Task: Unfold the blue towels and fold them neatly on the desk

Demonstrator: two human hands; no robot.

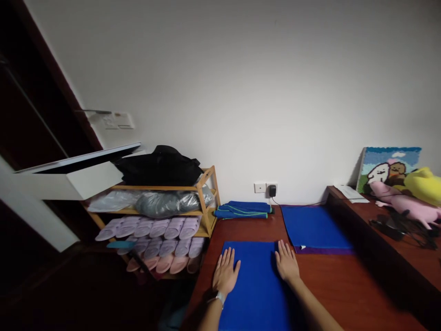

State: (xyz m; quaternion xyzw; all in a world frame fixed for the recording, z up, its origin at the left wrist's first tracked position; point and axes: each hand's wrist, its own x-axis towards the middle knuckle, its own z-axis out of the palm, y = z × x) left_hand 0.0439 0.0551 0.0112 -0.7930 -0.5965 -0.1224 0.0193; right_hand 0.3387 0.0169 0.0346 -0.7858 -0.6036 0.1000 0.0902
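A blue cloth (255,285) lies flat on the reddish-brown wooden table in front of me. My left hand (225,271) rests on its left edge with the fingers stretched out and the palm down; a watch or band is on that wrist. On the opposite edge, my right hand (286,262) lies flat too, its fingers extended toward the far corner. Neither hand grips anything. Farther back sits a folded blue cloth (244,209) with green edging. To the right of it, another blue cloth (313,227) is spread out, with purple showing along its near edge.
A wooden shoe rack (206,202) at left holds several slippers (172,227) and a black bag (158,168). A white box (93,179) juts out beside it. At right, a raised ledge carries a pink plush toy (406,202) and a picture (389,165). A black charger (272,190) is plugged into the wall.
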